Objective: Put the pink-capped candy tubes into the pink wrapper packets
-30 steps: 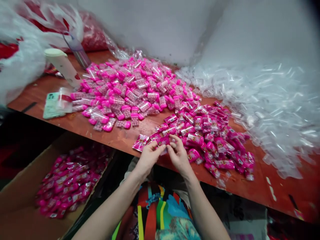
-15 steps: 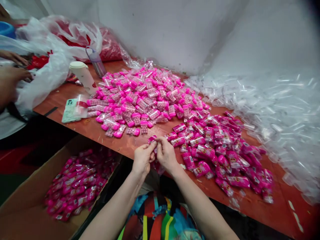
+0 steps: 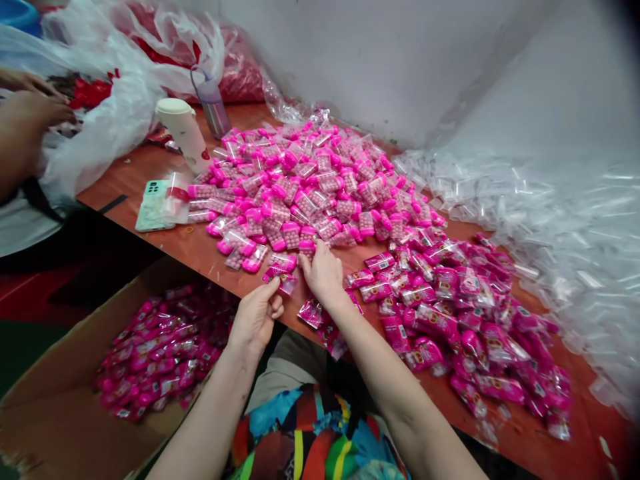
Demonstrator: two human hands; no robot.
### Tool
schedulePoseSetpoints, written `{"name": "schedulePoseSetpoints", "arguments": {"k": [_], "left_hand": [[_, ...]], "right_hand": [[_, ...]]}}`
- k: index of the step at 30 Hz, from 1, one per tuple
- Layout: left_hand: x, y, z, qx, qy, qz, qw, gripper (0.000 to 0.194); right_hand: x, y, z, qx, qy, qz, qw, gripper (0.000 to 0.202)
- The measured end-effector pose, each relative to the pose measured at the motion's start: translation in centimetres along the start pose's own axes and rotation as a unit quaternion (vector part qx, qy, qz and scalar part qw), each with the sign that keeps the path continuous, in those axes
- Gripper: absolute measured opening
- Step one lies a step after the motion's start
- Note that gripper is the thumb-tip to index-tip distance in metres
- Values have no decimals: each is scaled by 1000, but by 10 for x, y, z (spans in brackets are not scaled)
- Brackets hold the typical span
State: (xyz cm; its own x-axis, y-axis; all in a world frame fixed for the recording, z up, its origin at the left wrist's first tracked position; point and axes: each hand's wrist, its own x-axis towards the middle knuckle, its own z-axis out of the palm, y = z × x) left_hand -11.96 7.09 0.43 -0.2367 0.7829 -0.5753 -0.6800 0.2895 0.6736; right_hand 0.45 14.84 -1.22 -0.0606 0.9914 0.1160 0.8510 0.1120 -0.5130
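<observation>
My left hand (image 3: 257,315) is closed, thumb and forefinger pinching a small printed pink plastic wrapper (image 3: 287,283) above the table's front edge. My right hand (image 3: 324,272) reaches to the near edge of the heap of small clear bottles (image 3: 300,187), which have pink caps and pink beads inside. Its thumb and fingertips are around the pink cap of one bottle (image 3: 307,247). More flat pink wrappers (image 3: 313,312) lie at the table edge below my right wrist. To the right is a pile of bottles in printed pink wrappers (image 3: 440,300).
A cardboard box (image 3: 60,400) of wrapped bottles stands below the table on the left. Clear empty containers (image 3: 565,233) are heaped at right. A white cup (image 3: 185,133), a metal bottle (image 3: 215,110) and a phone (image 3: 156,205) stand or lie at left, near another person's hands (image 3: 45,100).
My hands, together before, are now apart. The left moved left with a wrapper; the right moved forward to a bottle at the heap. The view has shifted slightly.
</observation>
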Motion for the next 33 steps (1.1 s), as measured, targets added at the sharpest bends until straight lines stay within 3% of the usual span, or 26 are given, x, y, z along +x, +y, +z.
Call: {"name": "schedulePoseSetpoints", "arguments": {"k": [3, 6, 8, 10, 13, 16, 25, 30, 33], "left_hand": [[2, -1, 0, -22, 12, -5, 1000, 37], [1, 1, 3, -46, 6, -13, 999, 35], [-1, 3, 7, -62, -3, -23, 998, 34], [-5, 4, 12, -78, -14, -37, 996, 32], [-15, 0, 25, -94, -40, -67, 993, 30], [-26, -11, 39, -89, -72, -100, 988, 26], [-53, -49, 69, -53, -129, -158, 978, 19], [-67, -67, 82, -30, -126, -168, 977, 24], [-73, -77, 87, -15, -128, -174, 976, 23]], "right_hand": [[5, 0, 12, 51, 18, -19, 998, 46], [0, 4, 8, 237, -4, -26, 971, 46], [-9, 8, -4, 393, -46, -4, 918, 47], [-22, 11, -22, 527, -96, 41, 844, 48], [-46, 17, -49, 648, -127, 112, 742, 49], [-69, 26, -69, 696, -125, 156, 689, 48], [-122, 61, -105, 747, -144, 189, 621, 16], [-143, 78, -113, 775, -134, 215, 580, 33], [-154, 88, -116, 771, -123, 229, 581, 39]]}}
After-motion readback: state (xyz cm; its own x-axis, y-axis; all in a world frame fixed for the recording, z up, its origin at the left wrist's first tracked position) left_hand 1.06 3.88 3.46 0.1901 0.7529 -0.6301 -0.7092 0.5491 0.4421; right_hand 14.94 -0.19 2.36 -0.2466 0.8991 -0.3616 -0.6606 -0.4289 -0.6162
